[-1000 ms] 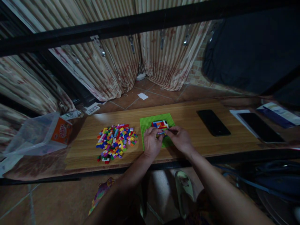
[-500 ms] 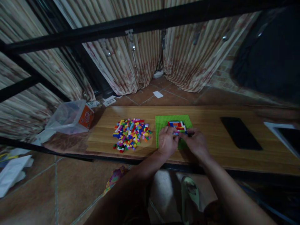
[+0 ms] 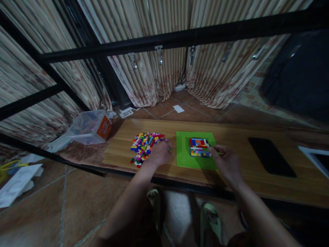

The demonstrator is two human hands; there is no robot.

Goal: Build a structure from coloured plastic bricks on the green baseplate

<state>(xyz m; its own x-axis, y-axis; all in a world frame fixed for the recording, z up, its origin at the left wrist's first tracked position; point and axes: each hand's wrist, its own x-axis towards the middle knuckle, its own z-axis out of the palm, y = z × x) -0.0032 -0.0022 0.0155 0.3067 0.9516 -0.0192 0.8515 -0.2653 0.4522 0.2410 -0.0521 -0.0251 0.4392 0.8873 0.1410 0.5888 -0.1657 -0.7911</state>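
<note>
My left hand (image 3: 161,152) is over the right side of a heap of loose toy bricks (image 3: 142,145) in many colours. Its fingers are blurred and curl downward, so whether they hold a brick is unclear. A green baseplate (image 3: 182,157) lies to the right of the heap. On it stands a small rectangular brick build (image 3: 199,147) in red, blue, white and mixed colours. My right hand (image 3: 227,163) is at the plate's right edge, its thumb tip close to or touching the build's right side. Thumb and forefinger look apart, with nothing visible between them.
A black flat slab (image 3: 271,156) lies on the wooden table (image 3: 239,132) to the right, with a white-edged dark device (image 3: 315,157) beyond it. A clear plastic box (image 3: 88,128) stands left of the table. A black metal bar (image 3: 174,43) crosses in front of the curtains.
My left hand has left the build and moved left to the brick heap. My right hand has drawn slightly right, uncovering more of the build. The view has shifted a little.
</note>
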